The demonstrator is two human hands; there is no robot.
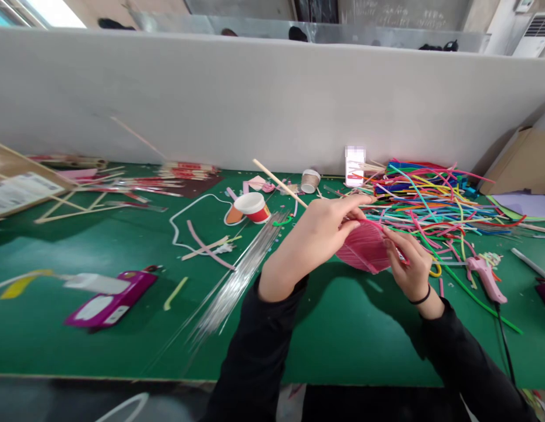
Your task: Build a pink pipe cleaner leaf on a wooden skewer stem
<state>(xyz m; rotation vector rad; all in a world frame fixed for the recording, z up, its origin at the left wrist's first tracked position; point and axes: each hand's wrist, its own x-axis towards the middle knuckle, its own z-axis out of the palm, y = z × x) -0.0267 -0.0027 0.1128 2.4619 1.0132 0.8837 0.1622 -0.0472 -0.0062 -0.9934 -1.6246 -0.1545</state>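
Note:
A pink ribbed leaf-shaped piece is held between both hands above the green table. My left hand pinches its top edge, fingers closed on it and on a thin pink stem. My right hand, with a black band on the wrist, grips the piece's right side with curled fingers. A wooden stick lies slanted just behind my left hand.
A big heap of coloured pipe cleaners lies at the back right. A pink glue gun rests to the right. A bundle of silver wires, a red paper cup, a brown cup and a magenta box lie to the left. A white partition wall runs along the back.

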